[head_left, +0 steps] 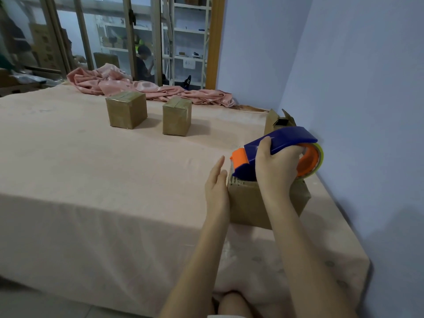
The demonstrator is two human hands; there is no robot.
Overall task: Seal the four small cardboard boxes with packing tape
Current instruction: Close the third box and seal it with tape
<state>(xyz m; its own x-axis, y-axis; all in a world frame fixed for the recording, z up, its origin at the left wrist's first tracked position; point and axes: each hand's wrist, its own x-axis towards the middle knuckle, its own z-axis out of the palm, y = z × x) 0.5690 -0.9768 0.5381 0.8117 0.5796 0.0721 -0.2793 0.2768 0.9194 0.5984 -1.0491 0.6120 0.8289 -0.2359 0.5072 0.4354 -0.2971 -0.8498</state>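
1. While your right hand [276, 169] grips the blue-and-orange plastic tape dispenser [278, 149] on top of the near brown cardboard box [249, 203], your left hand [216, 188] lies flat, fingers straight, against its left side.
2. Two taped boxes [126, 110] [177, 115] stand farther back on the pink-covered table [91, 168]; an open-flapped box [278, 120] sits behind the dispenser.

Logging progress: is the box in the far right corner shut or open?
Open: the corner box has its flaps standing up, showing a dark inside.

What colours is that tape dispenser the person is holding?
The tape dispenser is dark blue with orange parts, as the head view shows; the right hand grips it.
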